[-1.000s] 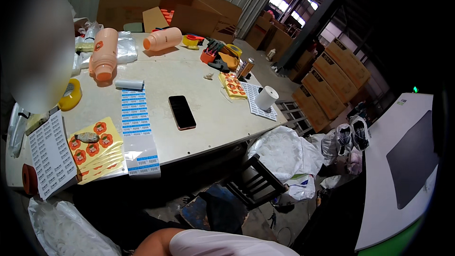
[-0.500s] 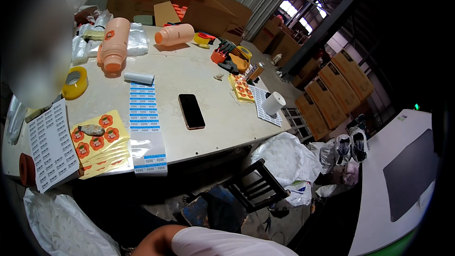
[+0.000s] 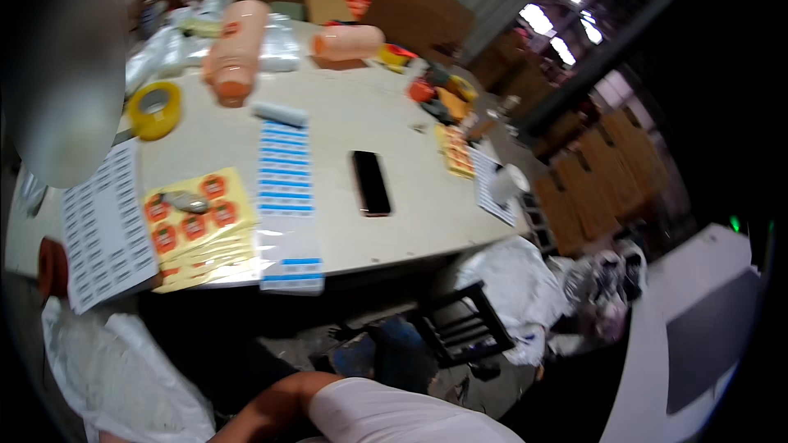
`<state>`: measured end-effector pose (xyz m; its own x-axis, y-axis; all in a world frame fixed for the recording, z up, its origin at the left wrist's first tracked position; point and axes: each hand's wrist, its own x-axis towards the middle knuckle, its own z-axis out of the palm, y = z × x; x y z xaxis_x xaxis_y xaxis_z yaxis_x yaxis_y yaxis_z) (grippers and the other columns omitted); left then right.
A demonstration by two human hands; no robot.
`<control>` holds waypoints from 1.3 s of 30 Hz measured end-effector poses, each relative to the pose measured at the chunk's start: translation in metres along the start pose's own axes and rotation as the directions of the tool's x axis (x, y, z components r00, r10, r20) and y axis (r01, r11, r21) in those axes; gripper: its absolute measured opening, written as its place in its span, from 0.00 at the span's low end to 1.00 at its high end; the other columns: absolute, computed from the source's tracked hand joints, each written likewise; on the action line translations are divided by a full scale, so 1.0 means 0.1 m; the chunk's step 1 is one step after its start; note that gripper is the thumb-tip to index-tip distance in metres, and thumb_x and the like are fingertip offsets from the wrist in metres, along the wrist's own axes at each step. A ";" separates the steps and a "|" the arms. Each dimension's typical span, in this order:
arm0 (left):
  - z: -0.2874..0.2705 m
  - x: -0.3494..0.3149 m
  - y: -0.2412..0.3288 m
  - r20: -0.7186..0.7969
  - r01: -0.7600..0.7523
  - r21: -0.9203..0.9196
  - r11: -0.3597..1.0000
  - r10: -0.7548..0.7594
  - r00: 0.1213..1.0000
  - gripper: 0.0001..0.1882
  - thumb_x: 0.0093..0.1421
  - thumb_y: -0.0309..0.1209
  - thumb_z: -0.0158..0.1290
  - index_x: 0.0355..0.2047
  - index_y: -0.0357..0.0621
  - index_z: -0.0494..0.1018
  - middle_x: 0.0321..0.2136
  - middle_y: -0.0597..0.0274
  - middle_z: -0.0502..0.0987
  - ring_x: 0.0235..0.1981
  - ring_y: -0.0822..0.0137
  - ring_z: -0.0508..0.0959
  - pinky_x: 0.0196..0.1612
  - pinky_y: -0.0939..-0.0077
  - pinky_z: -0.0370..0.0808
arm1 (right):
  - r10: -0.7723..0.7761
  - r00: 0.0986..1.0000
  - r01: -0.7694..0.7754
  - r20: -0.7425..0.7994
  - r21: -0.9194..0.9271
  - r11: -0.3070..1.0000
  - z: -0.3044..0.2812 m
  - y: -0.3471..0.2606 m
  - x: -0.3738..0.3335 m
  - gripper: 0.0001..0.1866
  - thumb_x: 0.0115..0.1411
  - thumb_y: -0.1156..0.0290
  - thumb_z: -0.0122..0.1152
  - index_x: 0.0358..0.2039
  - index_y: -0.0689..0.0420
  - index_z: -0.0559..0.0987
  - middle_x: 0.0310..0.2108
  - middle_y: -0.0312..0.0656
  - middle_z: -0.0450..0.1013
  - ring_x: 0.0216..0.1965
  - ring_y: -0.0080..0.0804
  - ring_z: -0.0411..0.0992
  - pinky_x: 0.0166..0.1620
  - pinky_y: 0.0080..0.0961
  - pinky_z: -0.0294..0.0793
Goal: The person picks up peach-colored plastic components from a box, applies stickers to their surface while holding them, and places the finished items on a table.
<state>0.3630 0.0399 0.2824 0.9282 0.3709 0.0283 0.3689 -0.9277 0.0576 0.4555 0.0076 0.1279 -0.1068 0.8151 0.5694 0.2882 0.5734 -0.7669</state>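
Neither of my hands shows clearly. A bare forearm point(image 3: 275, 404) with a white sleeve point(image 3: 386, 414) crosses the lower edge, and its hand is out of the picture. Near that arm, at the lower left, lies a white plastic bag point(image 3: 123, 369). On the table point(image 3: 345, 246) stand label sheets: a white one point(image 3: 111, 226), yellow ones with orange stickers point(image 3: 205, 238), and a blue-and-white strip point(image 3: 286, 172) with a roll point(image 3: 279, 113) at its far end. A black phone point(image 3: 372, 184) lies right of the strip. One peach bottle point(image 3: 238, 49) and another peach bottle point(image 3: 349, 43) lie at the back.
A yellow tape roll point(image 3: 154, 111) lies at the left, and a white roll point(image 3: 509, 184) stands at the right. A black chair point(image 3: 464, 324) and a white sack point(image 3: 521, 279) are beside the table's near edge. Cartons point(image 3: 607, 168) are stacked beyond. A pale blurred shape point(image 3: 66, 90) covers the far left.
The view has shifted and blurred, so the table's things sit farther right and mostly higher. The bare forearm reaches lower toward the white bag. Things on the table keep their places.
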 end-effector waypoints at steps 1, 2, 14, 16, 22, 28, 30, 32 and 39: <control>0.02 -0.02 0.01 0.007 0.016 0.018 1.000 -0.016 1.000 0.37 0.54 0.38 0.61 0.60 0.32 0.65 0.47 0.43 0.75 0.49 0.46 0.74 0.53 0.58 0.72 | -0.009 0.998 0.006 0.055 0.053 0.999 0.00 0.05 -0.01 0.14 0.49 0.57 0.63 0.24 0.56 0.78 0.23 0.50 0.74 0.24 0.51 0.73 0.29 0.42 0.70; 0.04 -0.04 0.02 0.019 0.034 0.035 0.999 -0.034 0.999 0.36 0.54 0.38 0.61 0.60 0.32 0.66 0.47 0.43 0.75 0.49 0.46 0.75 0.53 0.58 0.72 | -0.013 0.992 -0.002 0.123 0.116 0.993 -0.01 0.11 0.00 0.14 0.48 0.57 0.63 0.24 0.56 0.78 0.23 0.50 0.74 0.24 0.51 0.73 0.29 0.42 0.70; -0.02 -0.40 -0.55 -0.088 0.455 -0.537 0.710 -0.584 0.807 0.50 0.38 0.34 0.69 0.63 0.37 0.61 0.55 0.49 0.72 0.56 0.54 0.74 0.59 0.63 0.70 | -0.150 0.970 0.115 -0.191 -0.181 0.977 -1.39 -0.39 -0.33 0.09 0.59 0.74 0.57 0.40 0.56 0.80 0.38 0.48 0.76 0.41 0.46 0.75 0.43 0.38 0.75; -0.12 -0.51 -0.53 -0.274 0.260 -0.415 0.872 -0.392 0.878 0.50 0.38 0.35 0.68 0.64 0.40 0.61 0.57 0.50 0.70 0.61 0.51 0.69 0.63 0.60 0.65 | 0.056 0.976 -0.080 -0.209 -0.106 0.991 -2.03 -0.55 -0.76 0.14 0.55 0.74 0.65 0.44 0.56 0.81 0.39 0.47 0.77 0.40 0.46 0.76 0.45 0.38 0.76; 0.43 -0.36 0.10 -0.212 -0.566 0.346 0.749 0.650 0.730 0.22 0.62 0.55 0.53 0.57 0.79 0.69 0.56 0.78 0.74 0.59 0.71 0.70 0.68 0.53 0.53 | -0.168 0.711 -0.657 -0.683 -0.730 0.189 -3.05 -1.19 -2.09 0.18 0.47 0.73 0.74 0.41 0.54 0.82 0.39 0.43 0.76 0.43 0.45 0.75 0.47 0.40 0.75; 1.15 -0.02 0.42 -0.083 -0.664 0.088 0.743 0.670 0.738 0.10 0.61 0.33 0.50 0.43 0.62 0.74 0.59 0.74 0.71 0.58 0.73 0.72 0.60 0.63 0.67 | -0.038 0.621 -0.765 -0.783 -0.616 0.191 -3.23 -0.94 -2.62 0.11 0.48 0.69 0.73 0.30 0.57 0.81 0.32 0.43 0.76 0.34 0.42 0.75 0.38 0.37 0.75; 1.23 -0.04 0.40 -0.061 -0.642 0.058 0.765 0.644 0.762 0.14 0.61 0.34 0.50 0.48 0.63 0.74 0.58 0.74 0.71 0.57 0.73 0.73 0.60 0.61 0.66 | -0.061 0.544 -0.808 -0.837 -0.542 0.232 -3.22 -0.88 -2.66 0.10 0.47 0.70 0.74 0.28 0.56 0.80 0.32 0.43 0.76 0.34 0.42 0.75 0.38 0.35 0.76; 1.31 -0.07 0.36 -0.087 -0.600 0.028 0.799 0.600 0.795 0.19 0.61 0.34 0.50 0.53 0.64 0.73 0.57 0.74 0.72 0.56 0.72 0.73 0.61 0.59 0.65 | -0.063 0.562 -0.789 -0.825 -0.558 0.258 -3.19 -0.94 -2.65 0.11 0.45 0.73 0.76 0.27 0.57 0.80 0.33 0.43 0.76 0.36 0.42 0.76 0.40 0.34 0.76; 1.76 -0.11 0.28 0.179 -0.562 0.770 0.303 0.743 0.645 0.30 0.66 0.32 0.48 0.67 0.56 0.56 0.61 0.62 0.67 0.62 0.64 0.68 0.65 0.65 0.65 | 0.031 0.703 -0.625 -0.710 -0.596 0.504 -2.74 -1.19 -1.72 0.08 0.49 0.76 0.69 0.30 0.57 0.78 0.38 0.43 0.71 0.48 0.48 0.71 0.56 0.44 0.69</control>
<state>0.3712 0.0021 0.1077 0.8814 -0.4576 -0.1174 -0.3734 -0.5227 -0.7664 0.6999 -0.2235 0.2021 0.6098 0.5328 0.5867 0.7794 -0.2689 -0.5659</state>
